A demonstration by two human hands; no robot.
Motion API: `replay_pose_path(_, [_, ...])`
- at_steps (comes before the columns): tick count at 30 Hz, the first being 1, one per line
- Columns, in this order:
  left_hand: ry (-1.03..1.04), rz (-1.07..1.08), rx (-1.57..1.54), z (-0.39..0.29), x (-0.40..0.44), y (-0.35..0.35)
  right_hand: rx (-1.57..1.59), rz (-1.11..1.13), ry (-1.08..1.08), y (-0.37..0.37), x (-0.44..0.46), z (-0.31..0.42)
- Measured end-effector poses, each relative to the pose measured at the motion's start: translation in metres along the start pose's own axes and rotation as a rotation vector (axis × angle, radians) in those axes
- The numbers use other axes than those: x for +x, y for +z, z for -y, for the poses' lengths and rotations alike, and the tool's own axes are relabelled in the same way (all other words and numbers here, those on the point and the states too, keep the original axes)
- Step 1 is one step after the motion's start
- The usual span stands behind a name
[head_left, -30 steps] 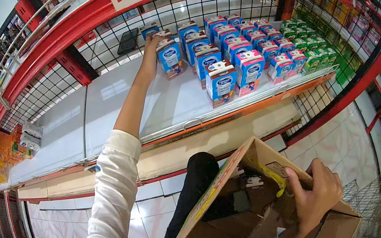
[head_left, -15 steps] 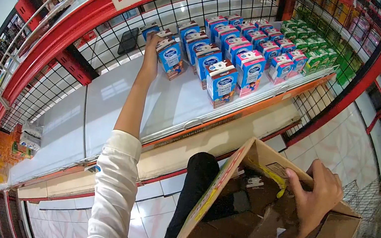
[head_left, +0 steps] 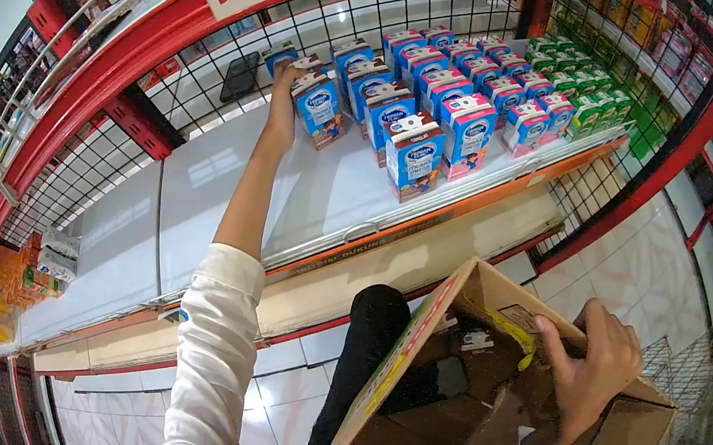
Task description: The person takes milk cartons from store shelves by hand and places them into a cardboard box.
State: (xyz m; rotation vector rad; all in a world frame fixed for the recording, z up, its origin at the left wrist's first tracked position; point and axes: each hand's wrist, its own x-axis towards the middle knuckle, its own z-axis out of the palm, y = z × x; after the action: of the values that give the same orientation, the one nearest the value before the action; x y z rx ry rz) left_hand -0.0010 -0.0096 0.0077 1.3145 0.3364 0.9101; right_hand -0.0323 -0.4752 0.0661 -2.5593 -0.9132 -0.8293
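My left hand [head_left: 282, 106] reaches onto the white shelf [head_left: 223, 172] and grips a blue and brown milk carton [head_left: 319, 111] from its left side, near the top. Another carton [head_left: 280, 57] stands just behind it. To the right are rows of upright blue cartons with brown trim [head_left: 411, 161] and with pink trim [head_left: 465, 137]. My right hand [head_left: 588, 360] is closed on the upper edge of a cardboard box [head_left: 518, 438], thumb inside. Deep in the box lies a carton with a white top [head_left: 476, 341].
Green cartons [head_left: 593, 106] fill the shelf's right end. Black wire mesh and a red frame [head_left: 668, 162] enclose the shelf. A dark phone [head_left: 240, 77] lies near the back mesh. Orange packs [head_left: 2, 281] sit at the far left. My knee [head_left: 378, 320] is below the shelf.
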Motion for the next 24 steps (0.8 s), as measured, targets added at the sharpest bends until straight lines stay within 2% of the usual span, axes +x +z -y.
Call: replay_pose_path(24, [0.008, 0.019, 0.038, -0.003, -0.003, 0.001, 0.001, 0.005, -0.005, -0.001, 0.0, 0.001])
